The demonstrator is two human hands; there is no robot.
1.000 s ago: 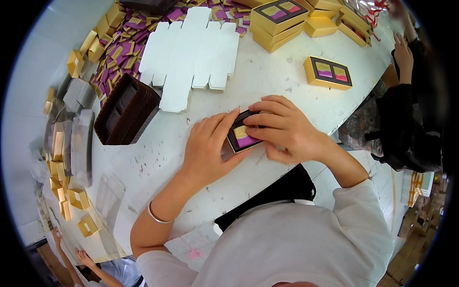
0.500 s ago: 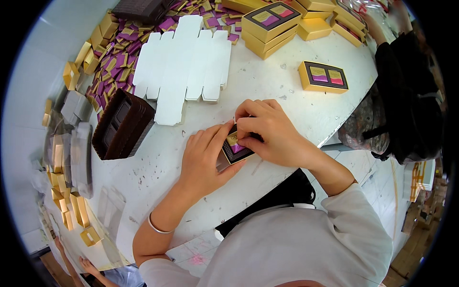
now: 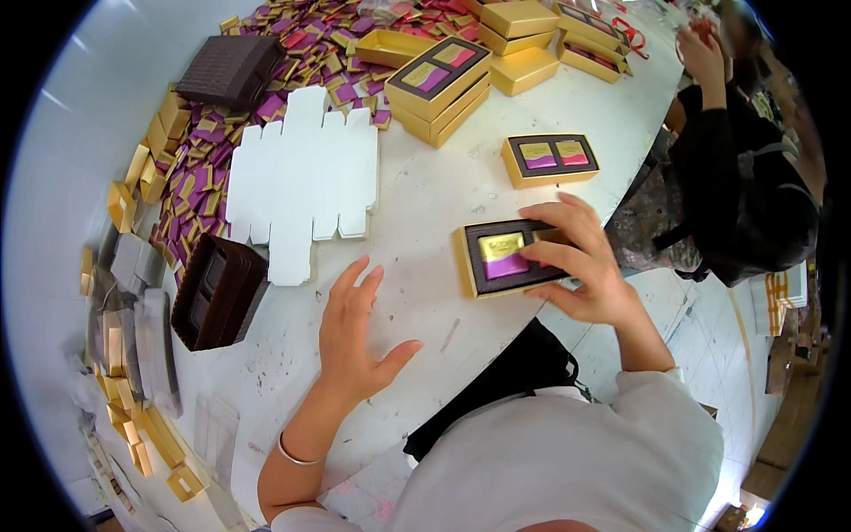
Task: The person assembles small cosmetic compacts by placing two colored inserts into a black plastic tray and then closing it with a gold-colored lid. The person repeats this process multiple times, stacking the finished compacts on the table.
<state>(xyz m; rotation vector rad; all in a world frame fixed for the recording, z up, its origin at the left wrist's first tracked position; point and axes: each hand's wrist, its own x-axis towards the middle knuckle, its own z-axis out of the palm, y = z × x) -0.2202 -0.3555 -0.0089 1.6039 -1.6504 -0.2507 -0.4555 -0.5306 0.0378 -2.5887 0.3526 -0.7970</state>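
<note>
My right hand [image 3: 587, 264] grips the right end of a shallow gold box [image 3: 464, 264], its thumb at the near side and its fingers reaching over the far edge. Inside the box is a dark tray. A gold-and-purple foil-wrapped chocolate [image 3: 503, 255] sits in its left compartment; my fingers mostly cover the right one. My left hand [image 3: 353, 341] hovers over the table left of the box, fingers spread, holding nothing. Beyond the gripped box lies a similar filled box [image 3: 514, 170], with one purple and one red piece showing.
Flat white carton blanks [image 3: 301, 191] lie stacked left of centre. Brown plastic trays [image 3: 232, 310] are nested beside them. Behind spreads a heap of wrapped chocolates [image 3: 199, 182]. Stacked gold boxes [image 3: 421, 120] stand at the back. Another person [image 3: 749, 168] is at the table's right side.
The box has shifted right and away from me, in my right hand. My left hand has let go of it and opened. The right fingers no longer pinch inside the tray.
</note>
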